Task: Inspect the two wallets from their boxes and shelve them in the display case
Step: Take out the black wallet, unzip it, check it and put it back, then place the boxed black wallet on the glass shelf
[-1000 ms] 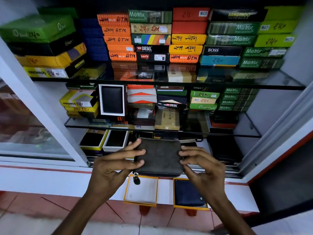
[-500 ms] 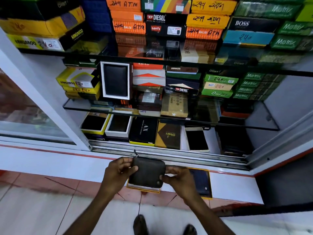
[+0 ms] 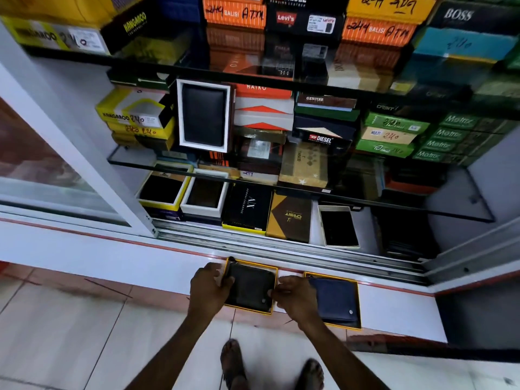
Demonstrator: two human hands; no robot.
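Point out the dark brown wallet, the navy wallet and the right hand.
dark brown wallet (image 3: pixel 251 288): head view, middle of its top face.
navy wallet (image 3: pixel 334 299): head view, centre of its front.
right hand (image 3: pixel 295 298): head view, back of the hand.

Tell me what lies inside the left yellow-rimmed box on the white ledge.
A dark grey zip-around leather wallet fills the left yellow-rimmed box, with the left hand and right hand on its sides. The wallet covers the box floor, so anything beneath stays hidden.
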